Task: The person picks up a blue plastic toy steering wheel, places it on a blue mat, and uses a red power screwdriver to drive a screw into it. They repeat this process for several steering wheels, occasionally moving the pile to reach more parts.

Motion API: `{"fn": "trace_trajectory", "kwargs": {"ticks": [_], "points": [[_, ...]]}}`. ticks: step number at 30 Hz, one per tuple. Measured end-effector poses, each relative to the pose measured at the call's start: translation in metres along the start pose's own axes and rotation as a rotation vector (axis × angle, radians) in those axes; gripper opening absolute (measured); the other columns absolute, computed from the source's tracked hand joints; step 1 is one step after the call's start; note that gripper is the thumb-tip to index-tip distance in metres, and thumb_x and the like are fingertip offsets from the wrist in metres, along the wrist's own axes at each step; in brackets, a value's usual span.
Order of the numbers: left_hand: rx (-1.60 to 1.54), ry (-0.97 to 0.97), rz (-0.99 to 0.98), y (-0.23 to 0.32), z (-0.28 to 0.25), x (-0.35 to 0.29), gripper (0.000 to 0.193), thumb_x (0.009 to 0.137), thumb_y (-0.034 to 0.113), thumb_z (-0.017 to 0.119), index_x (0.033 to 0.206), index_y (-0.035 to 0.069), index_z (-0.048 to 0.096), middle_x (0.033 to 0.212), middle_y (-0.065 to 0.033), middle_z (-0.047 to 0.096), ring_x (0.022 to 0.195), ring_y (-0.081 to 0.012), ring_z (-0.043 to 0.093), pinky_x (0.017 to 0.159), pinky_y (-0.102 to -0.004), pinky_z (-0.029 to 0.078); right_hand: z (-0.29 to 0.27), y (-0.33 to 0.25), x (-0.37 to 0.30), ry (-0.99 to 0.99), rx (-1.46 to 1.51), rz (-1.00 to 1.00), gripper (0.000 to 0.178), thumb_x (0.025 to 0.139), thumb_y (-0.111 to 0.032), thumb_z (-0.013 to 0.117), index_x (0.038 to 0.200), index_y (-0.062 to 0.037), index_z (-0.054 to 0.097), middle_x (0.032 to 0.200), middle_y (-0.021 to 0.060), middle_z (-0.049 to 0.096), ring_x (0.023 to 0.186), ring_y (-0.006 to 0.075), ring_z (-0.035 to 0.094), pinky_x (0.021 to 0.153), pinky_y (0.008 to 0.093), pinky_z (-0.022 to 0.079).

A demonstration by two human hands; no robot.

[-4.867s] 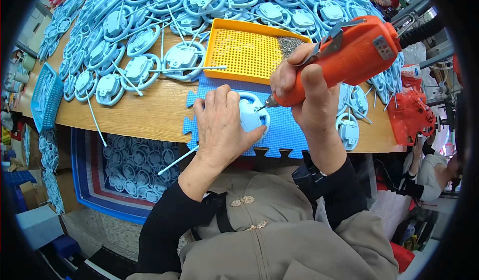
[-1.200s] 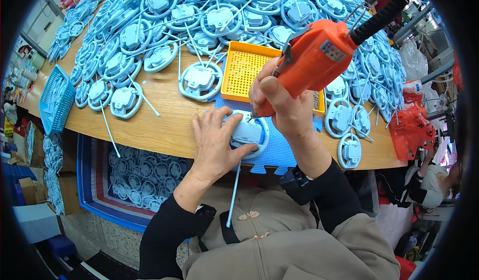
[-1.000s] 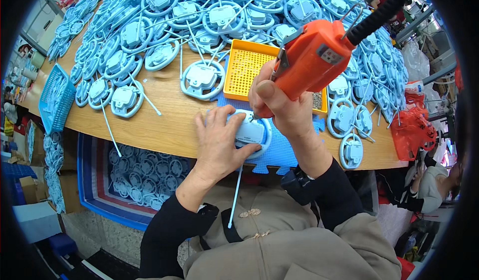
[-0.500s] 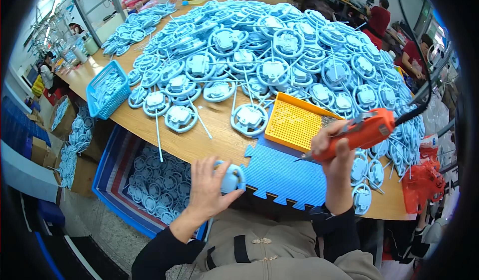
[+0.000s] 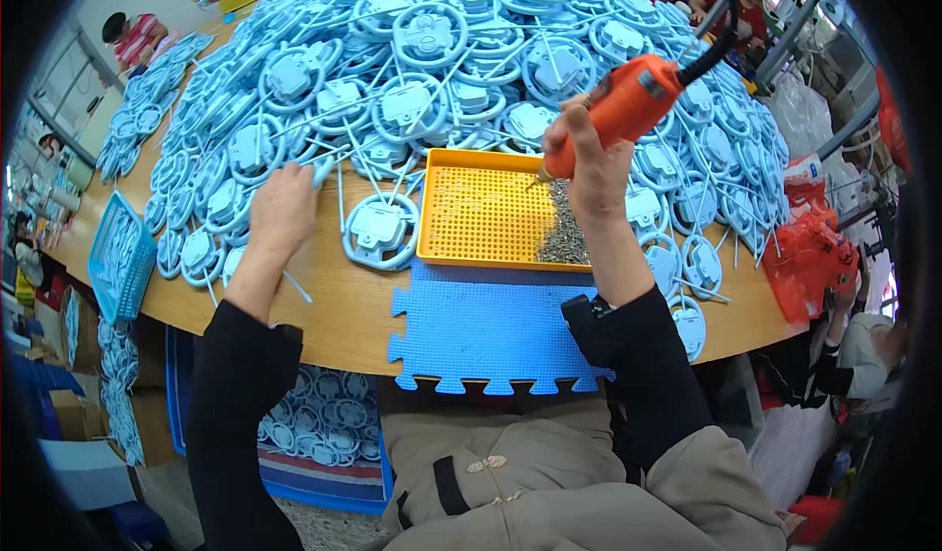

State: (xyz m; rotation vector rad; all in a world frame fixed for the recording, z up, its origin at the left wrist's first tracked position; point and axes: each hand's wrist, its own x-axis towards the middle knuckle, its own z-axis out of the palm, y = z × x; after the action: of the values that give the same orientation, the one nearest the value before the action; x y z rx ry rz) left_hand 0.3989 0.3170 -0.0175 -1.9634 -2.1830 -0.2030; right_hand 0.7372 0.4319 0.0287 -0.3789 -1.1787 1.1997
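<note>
My left hand [image 5: 284, 208] is at the near edge of a heap of light-blue plastic wheel-shaped parts [image 5: 404, 104]. Its fingers close on one light-blue part [image 5: 321, 171], mostly hidden by the hand. In my right hand [image 5: 597, 163] is an orange electric screwdriver [image 5: 628, 104] with a black cable. The screwdriver's tip points down over a yellow perforated tray [image 5: 471, 260], beside the small metal screws [image 5: 563, 237] gathered at the tray's right end. A loose wheel-shaped part [image 5: 381, 231] lies left of the tray.
A blue foam mat [image 5: 496, 325] lies along the table's front edge. Under the table, a striped bin [image 5: 334, 482] holds many similar parts. A blue basket [image 5: 123, 262] stands at the left edge, and red plastic bags [image 5: 810, 266] hang at the right. Other people work across the table.
My left hand has let go of a part above the bin and reached forward to the heap. My right hand has brought the screwdriver over the tray's screws. The view has shifted.
</note>
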Motion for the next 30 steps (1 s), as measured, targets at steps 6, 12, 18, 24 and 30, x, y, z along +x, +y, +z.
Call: {"fn": "trace_trajectory", "kwargs": {"ticks": [6,12,18,24,30], "points": [[-0.763,-0.097,-0.383,0.015,-0.073,-0.059,0.023,0.092,0.014,0.054,0.106,-0.002,0.064,0.083,-0.0064,0.062,0.074,-0.0144,0.059,0.065,-0.029,0.044,-0.017,0.013,0.009,0.005,-0.045,0.057,0.035,0.084,-0.025,0.077,0.097,-0.0069,0.05,0.067,0.0028,0.056,0.058,0.0133,0.056,0.054,0.0262,0.047],[-1.769,0.165,-0.666,0.074,-0.055,-0.179,0.036,0.097,0.011,0.051,0.129,-0.003,0.044,0.115,-0.0136,0.06,0.104,-0.0205,0.062,0.083,-0.0347,0.056,-0.012,0.027,0.01,-0.012,-0.026,0.097,0.039,0.079,-0.032,0.082,0.093,-0.0078,0.055,0.071,-0.0001,0.058,0.061,0.0088,0.058,0.057,0.0229,0.047],[-2.212,0.031,-0.807,0.164,-0.035,-0.197,0.044,0.096,0.012,0.053,0.137,0.002,0.038,0.128,-0.0154,0.054,0.112,-0.0261,0.06,0.091,-0.0428,0.054,-0.015,0.034,0.013,0.005,-0.069,0.052,0.038,0.083,-0.03,0.077,0.096,-0.0103,0.048,0.066,0.0017,0.056,0.056,0.0134,0.056,0.052,0.0261,0.046],[-1.762,-0.516,-0.657,0.149,-0.059,-0.188,0.024,0.094,0.01,0.057,0.116,-0.002,0.059,0.096,-0.0114,0.066,0.082,-0.0195,0.066,0.073,-0.034,0.056,-0.016,0.029,0.009,0.004,-0.019,0.069,0.039,0.079,-0.032,0.081,0.092,-0.0077,0.053,0.072,0.0002,0.058,0.06,0.009,0.059,0.055,0.0233,0.049],[-0.717,0.005,0.034,0.16,-0.068,-0.168,0.042,0.07,0.009,0.077,0.109,-0.001,0.065,0.106,-0.0197,0.063,0.091,-0.0345,0.063,0.079,-0.0386,0.051,-0.008,-0.002,0.007,0.028,-0.1,-0.039,0.035,0.086,-0.033,0.074,0.094,-0.0046,0.053,0.067,0.0036,0.055,0.057,0.0156,0.056,0.055,0.0286,0.046]]}}
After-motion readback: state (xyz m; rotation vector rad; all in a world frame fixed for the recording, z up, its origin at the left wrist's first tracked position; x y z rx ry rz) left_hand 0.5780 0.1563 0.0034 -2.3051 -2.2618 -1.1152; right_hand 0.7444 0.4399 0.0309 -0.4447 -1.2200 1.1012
